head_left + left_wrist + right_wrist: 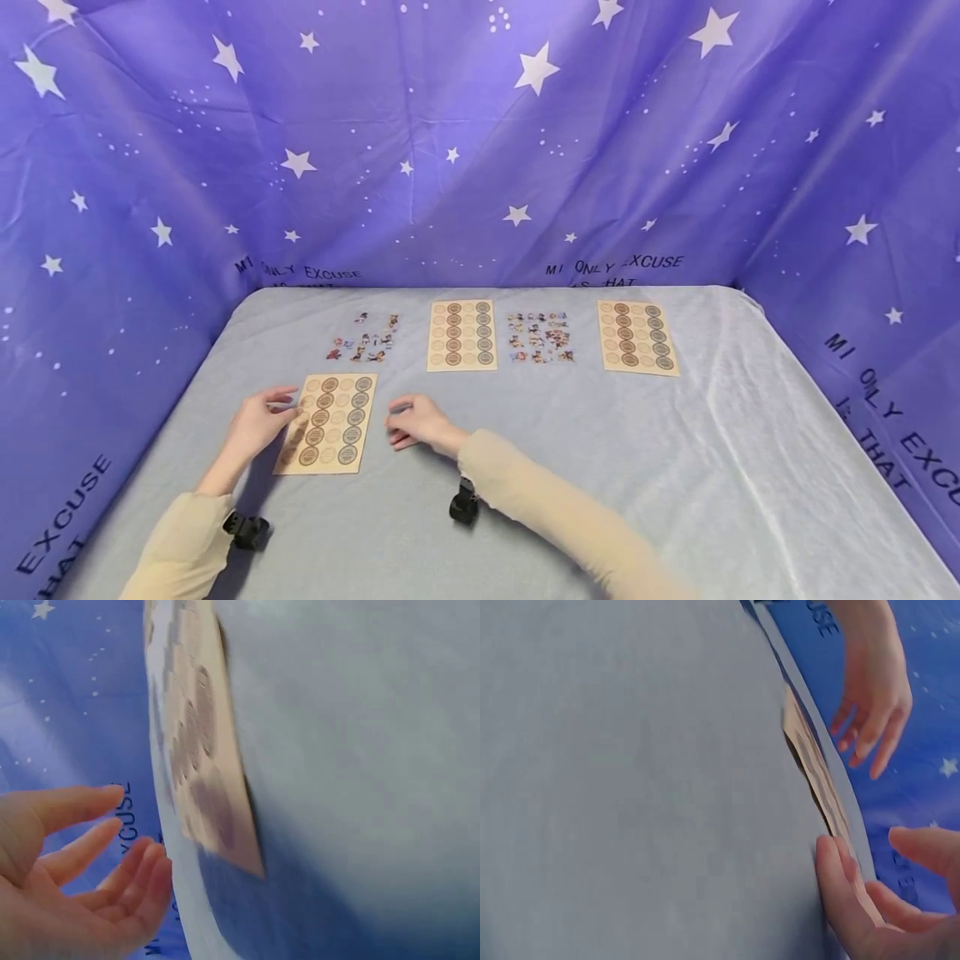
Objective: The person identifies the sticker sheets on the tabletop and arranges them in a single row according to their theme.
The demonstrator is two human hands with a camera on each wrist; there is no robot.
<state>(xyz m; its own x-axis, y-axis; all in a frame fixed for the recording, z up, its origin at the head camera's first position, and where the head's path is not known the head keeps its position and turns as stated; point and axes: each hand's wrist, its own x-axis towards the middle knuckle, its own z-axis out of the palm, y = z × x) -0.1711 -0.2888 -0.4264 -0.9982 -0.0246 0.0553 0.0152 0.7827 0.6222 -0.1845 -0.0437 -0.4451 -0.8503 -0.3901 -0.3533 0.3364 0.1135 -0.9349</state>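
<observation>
A tan sheet of round brown and grey stickers lies on the left part of the cloth-covered table. My left hand hovers by its left edge, fingertips overlapping the sheet in the head view. Nothing shows between the parted thumb and fingers of that hand in the left wrist view. To the right of the sheet is my right hand, fingers loosely bent and holding nothing. The right wrist view shows this hand with thumb and fingers apart, the sheet beyond it.
Along the back lie a clear sheet of small cartoon stickers, a second tan sticker sheet, another clear cartoon sheet and a third tan sheet. A purple star-printed curtain surrounds the pale blue tablecloth.
</observation>
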